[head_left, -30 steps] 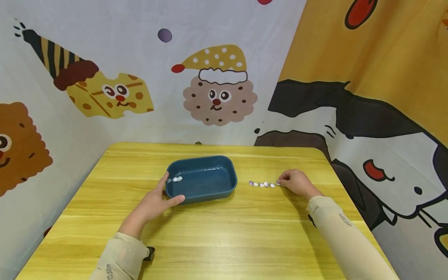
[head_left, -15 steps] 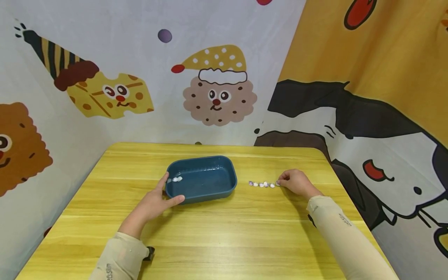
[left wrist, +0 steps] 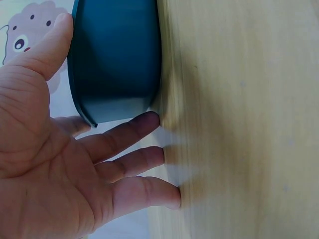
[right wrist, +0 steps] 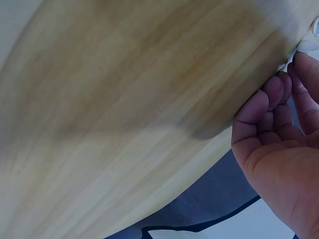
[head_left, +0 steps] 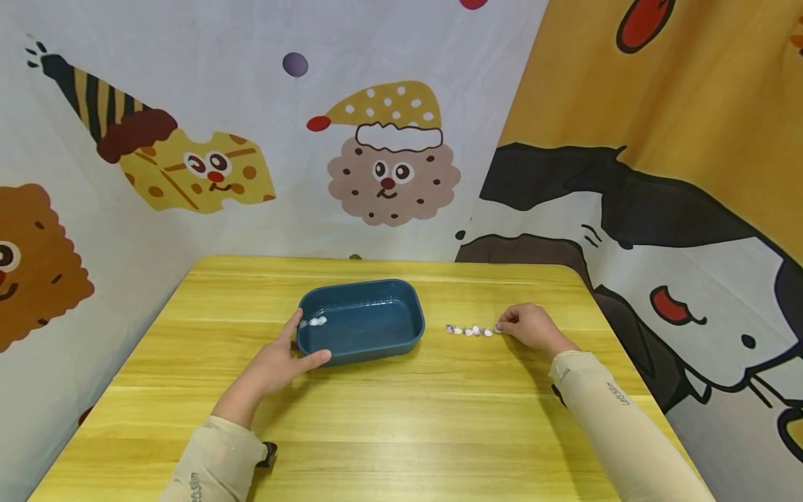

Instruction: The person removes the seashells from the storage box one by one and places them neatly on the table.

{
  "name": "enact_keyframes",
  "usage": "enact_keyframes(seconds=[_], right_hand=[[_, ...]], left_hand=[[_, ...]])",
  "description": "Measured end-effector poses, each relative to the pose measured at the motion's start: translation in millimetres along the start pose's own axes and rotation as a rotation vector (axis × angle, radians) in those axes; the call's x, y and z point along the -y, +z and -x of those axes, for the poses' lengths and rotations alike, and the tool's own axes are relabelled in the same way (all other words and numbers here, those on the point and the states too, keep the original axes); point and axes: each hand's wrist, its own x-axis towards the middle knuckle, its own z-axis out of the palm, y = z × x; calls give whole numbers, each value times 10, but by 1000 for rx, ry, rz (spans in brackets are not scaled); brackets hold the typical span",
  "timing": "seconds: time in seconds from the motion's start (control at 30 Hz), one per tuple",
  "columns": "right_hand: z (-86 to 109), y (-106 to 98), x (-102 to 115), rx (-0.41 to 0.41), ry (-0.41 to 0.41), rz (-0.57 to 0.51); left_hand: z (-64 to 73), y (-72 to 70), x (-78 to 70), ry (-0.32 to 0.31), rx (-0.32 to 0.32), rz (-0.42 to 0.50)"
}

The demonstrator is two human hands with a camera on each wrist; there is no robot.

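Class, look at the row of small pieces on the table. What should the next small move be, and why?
Probably, the right grip should ease open and leave the end piece there: it pinches that piece, which appears in line with the row. The left grip rests against the blue basin, where more white pieces lie.

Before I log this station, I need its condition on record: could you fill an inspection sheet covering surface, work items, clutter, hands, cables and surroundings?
Surface: wood-grain table, rounded far corners.
Work items: blue tray holding small white pieces; row of small pale pieces on the table to its right.
Clutter: nothing seen.
Hands: left hand touches the tray's left end; right hand pinches the row's right-end piece.
Cables: nothing seen.
Surroundings: cloth backdrop printed with cartoon characters.
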Motion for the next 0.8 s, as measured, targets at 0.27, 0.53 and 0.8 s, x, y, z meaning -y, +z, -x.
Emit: enact_keyframes(seconds=[0.27, 0.53, 0.8], right_hand=[[-1, 7, -5, -4, -1, 4], [9, 12, -28, -10, 0, -7], [39, -39, -72, -33, -5, -19]], left_hand=[[-2, -2, 1, 0, 5, 1], [-5, 0, 1, -4, 4, -1], [-2, -3, -9, -4, 1, -8]])
